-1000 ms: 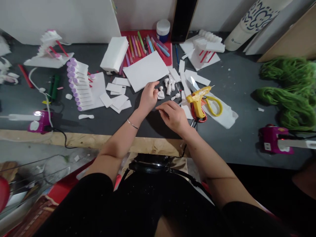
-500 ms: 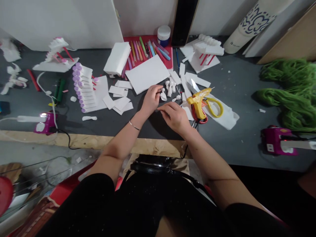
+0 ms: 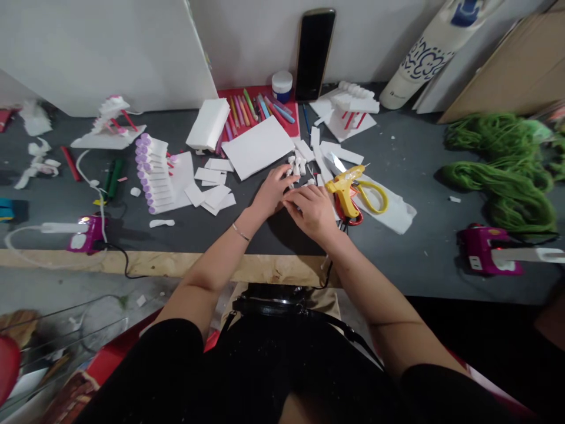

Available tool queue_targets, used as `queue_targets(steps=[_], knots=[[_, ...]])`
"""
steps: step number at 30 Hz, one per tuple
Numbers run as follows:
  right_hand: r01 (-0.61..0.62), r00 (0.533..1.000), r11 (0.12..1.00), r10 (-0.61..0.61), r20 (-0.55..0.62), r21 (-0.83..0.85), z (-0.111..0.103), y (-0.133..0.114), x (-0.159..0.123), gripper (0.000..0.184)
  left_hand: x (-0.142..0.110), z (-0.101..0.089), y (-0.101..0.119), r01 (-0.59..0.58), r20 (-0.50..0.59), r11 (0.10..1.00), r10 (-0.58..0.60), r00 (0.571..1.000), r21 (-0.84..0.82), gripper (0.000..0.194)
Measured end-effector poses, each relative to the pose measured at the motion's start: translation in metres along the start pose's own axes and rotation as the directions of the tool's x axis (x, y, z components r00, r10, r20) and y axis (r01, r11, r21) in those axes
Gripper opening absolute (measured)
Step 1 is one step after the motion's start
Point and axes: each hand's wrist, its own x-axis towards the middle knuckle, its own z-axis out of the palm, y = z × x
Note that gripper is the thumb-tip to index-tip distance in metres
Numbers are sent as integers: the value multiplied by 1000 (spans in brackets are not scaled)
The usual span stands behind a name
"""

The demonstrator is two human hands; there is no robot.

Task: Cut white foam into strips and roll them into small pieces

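Right hand (image 3: 314, 213) closer to left hand (image 3: 270, 193), white pieces (image 3: 300, 166) (partly hidden) beyond

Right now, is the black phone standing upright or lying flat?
Upright: the phone stands on its short edge, before the pale wall.

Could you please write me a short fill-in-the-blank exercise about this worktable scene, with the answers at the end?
1. Just beyond the left hand and right hand, small shaped pieces are coloured ____.
2. The glue gun lies nearer to the person's ____ hand.
3. The bracelet is worn on the person's ____ arm.
4. The tangled yarn is coloured ____.

Missing words: white; right; left; green.
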Motion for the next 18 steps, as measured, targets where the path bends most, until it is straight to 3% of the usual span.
queue_targets(steps=[5,8,12,15,18], knots=[[-1,1000,1000,1,-16,1,-3,0,1,28,0,0,-6,39,-6,998,-39,999,39,35],[-34,998,999,36,-42,36,-12,5,3,29,-1,-3,-9,29,-66,999,-30,997,-13,37],[-166,974,985,171,-150,50,-32,21,6,29,1,-8,-6,191,-211,980,-198,957,-54,30],[-275,920,960,277,-277,48,-43,32,8,31,7,-12,1,255,-180,965,-242,953,53,24],[-291,888,954,297,-351,72,-45,36,9,33,14,-15,9,281,-93,941,-267,959,190,27]])
